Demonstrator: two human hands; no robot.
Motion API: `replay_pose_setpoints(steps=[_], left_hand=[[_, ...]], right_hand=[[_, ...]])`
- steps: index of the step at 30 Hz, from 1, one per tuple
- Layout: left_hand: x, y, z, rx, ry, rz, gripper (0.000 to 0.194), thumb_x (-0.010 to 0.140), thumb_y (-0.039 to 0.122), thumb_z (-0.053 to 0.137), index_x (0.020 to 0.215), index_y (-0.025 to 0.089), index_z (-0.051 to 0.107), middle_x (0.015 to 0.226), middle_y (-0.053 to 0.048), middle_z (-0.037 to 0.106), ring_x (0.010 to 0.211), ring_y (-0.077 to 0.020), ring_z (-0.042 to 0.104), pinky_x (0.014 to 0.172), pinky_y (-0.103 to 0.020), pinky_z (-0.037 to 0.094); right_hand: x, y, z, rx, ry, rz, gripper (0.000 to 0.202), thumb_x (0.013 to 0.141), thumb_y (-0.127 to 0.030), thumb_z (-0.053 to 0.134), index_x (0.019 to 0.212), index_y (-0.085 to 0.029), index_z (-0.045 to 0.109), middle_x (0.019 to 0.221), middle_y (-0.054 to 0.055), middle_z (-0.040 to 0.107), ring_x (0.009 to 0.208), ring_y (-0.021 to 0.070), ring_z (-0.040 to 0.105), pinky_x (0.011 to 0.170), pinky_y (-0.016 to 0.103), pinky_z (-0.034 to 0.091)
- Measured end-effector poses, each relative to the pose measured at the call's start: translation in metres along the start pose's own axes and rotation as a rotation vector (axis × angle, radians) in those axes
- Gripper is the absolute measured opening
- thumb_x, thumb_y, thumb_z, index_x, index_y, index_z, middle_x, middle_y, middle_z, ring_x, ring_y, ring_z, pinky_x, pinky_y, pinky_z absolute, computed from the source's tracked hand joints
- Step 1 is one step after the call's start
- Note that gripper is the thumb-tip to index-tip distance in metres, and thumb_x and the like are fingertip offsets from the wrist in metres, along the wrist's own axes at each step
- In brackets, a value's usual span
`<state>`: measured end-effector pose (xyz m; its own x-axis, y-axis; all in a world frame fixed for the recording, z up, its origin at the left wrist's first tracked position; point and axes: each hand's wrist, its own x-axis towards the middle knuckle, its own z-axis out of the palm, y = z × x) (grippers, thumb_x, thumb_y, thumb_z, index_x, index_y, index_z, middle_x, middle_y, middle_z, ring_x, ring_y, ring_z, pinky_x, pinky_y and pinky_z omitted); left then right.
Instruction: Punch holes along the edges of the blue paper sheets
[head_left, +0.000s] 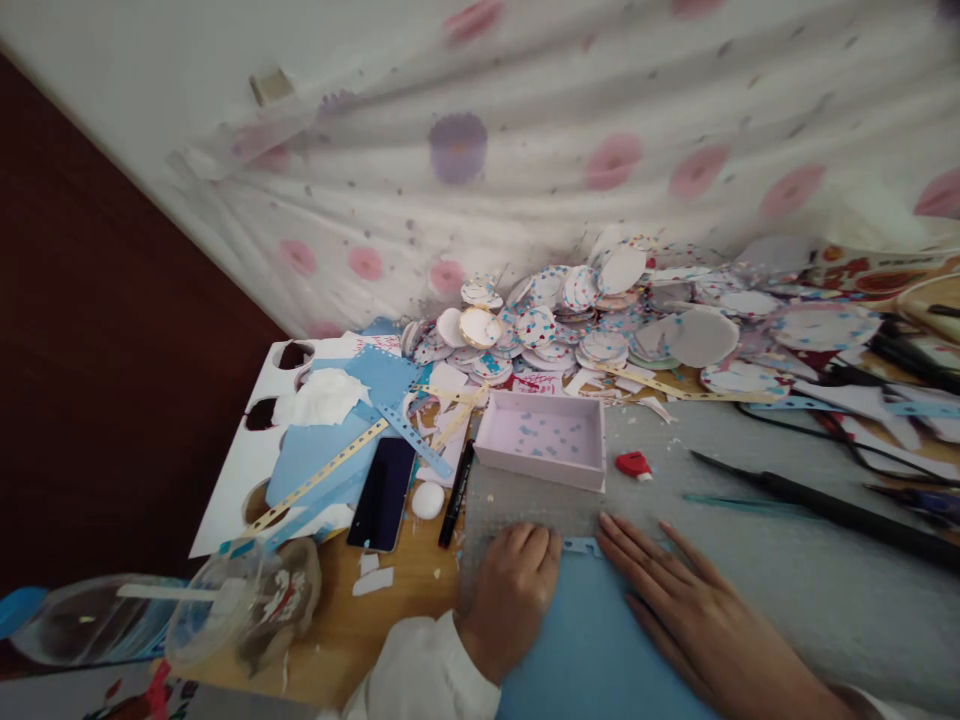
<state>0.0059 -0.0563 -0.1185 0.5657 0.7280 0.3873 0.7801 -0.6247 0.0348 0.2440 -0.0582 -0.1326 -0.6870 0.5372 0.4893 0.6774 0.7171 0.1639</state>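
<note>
A blue sheet of paper [600, 640] lies on the grey mat at the bottom centre. Along its far edge runs a narrow blue strip with punched holes [579, 545], visible between my hands. My left hand [516, 585] is closed, its fingers curled down at the left end of this strip; whatever they grip is hidden beneath them. Flat across the right part of the sheet rests my right hand [675, 600], fingers stretched out and apart. Just beyond the hands is a shallow pale lilac box [540, 478] with small blue cut-out pieces on its bottom. A red plastic piece [634, 465] lies right of the box.
Many decorated paper discs [536, 328] are heaped along the curtained wall. To the left are a phone [382, 495], a black marker [456, 495] and paper scraps. A clear cup [214, 610] and bottle [97, 618] stand lower left. A long black-handled tool [847, 510] lies right.
</note>
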Motion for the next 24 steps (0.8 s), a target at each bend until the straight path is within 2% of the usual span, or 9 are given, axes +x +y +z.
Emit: replay_pose_setpoints(steps=[3,6,8,10,14,16,18,24], left_hand=[[-0.011,0.01,0.0,0.054,-0.003,-0.063,0.036,0.102,0.007,0.037,0.126,0.009,0.064,0.119,-0.01,0.074,0.109,-0.0232,0.069,0.092,-0.035,0.058],[-0.022,0.018,-0.006,0.021,-0.114,-0.134,0.044,0.1,0.014,0.042,0.142,0.01,0.054,0.143,-0.011,0.061,0.131,-0.0259,0.058,0.104,-0.04,0.054],[-0.026,0.021,-0.011,-0.039,-0.217,-0.15,0.055,0.097,0.02,0.049,0.151,0.009,0.044,0.156,-0.013,0.046,0.143,-0.0285,0.045,0.11,-0.043,0.051],[-0.03,0.023,-0.014,-0.065,-0.271,-0.174,0.066,0.094,0.025,0.052,0.156,0.01,0.035,0.162,-0.014,0.034,0.149,-0.0303,0.036,0.112,-0.045,0.048],[-0.039,0.025,-0.008,0.03,-0.252,-0.271,0.077,0.092,0.033,0.059,0.161,0.027,0.025,0.166,-0.016,0.022,0.146,-0.0416,0.037,0.105,-0.056,0.051],[-0.045,0.026,0.0,0.101,-0.226,-0.279,0.083,0.089,0.034,0.064,0.161,0.031,0.022,0.167,-0.017,0.02,0.141,-0.0482,0.041,0.1,-0.062,0.053],[-0.049,0.028,0.007,0.147,-0.206,-0.269,0.088,0.085,0.033,0.067,0.161,0.03,0.022,0.165,-0.019,0.024,0.138,-0.0511,0.045,0.096,-0.064,0.054],[-0.055,0.032,0.021,0.16,-0.178,-0.305,0.094,0.08,0.035,0.068,0.162,0.022,0.023,0.162,-0.02,0.034,0.136,-0.0502,0.046,0.095,-0.064,0.055]], right_hand=[[-0.001,-0.001,-0.002,0.009,-0.028,0.038,0.06,0.098,-0.025,0.041,0.155,-0.009,0.033,0.144,0.009,0.062,0.127,0.0197,0.063,0.102,0.043,0.043],[-0.003,-0.003,-0.003,0.02,-0.056,0.067,0.07,0.098,-0.031,0.043,0.16,-0.009,0.02,0.148,0.009,0.057,0.127,0.0221,0.064,0.097,0.042,0.05],[-0.004,-0.004,-0.002,0.036,-0.084,0.075,0.075,0.097,-0.039,0.047,0.161,-0.011,0.019,0.15,0.009,0.054,0.127,0.0241,0.063,0.094,0.042,0.054],[-0.006,-0.005,-0.002,0.056,-0.108,0.084,0.079,0.095,-0.043,0.051,0.161,-0.013,0.019,0.152,0.009,0.051,0.128,0.0258,0.062,0.093,0.042,0.057],[-0.009,-0.008,0.0,0.1,-0.113,0.123,0.083,0.093,-0.042,0.054,0.162,-0.015,0.017,0.153,0.011,0.05,0.128,0.0282,0.063,0.091,0.042,0.059],[-0.009,-0.009,0.0,0.103,-0.093,0.13,0.085,0.092,-0.041,0.055,0.162,-0.015,0.015,0.151,0.012,0.051,0.126,0.0288,0.064,0.089,0.042,0.061],[-0.008,-0.01,0.0,0.091,-0.074,0.127,0.087,0.091,-0.041,0.055,0.163,-0.013,0.014,0.15,0.014,0.052,0.124,0.0296,0.065,0.087,0.041,0.062],[-0.003,-0.008,-0.004,0.063,-0.054,0.121,0.086,0.093,-0.041,0.049,0.162,-0.006,0.01,0.143,0.016,0.06,0.116,0.0291,0.07,0.079,0.04,0.064]])
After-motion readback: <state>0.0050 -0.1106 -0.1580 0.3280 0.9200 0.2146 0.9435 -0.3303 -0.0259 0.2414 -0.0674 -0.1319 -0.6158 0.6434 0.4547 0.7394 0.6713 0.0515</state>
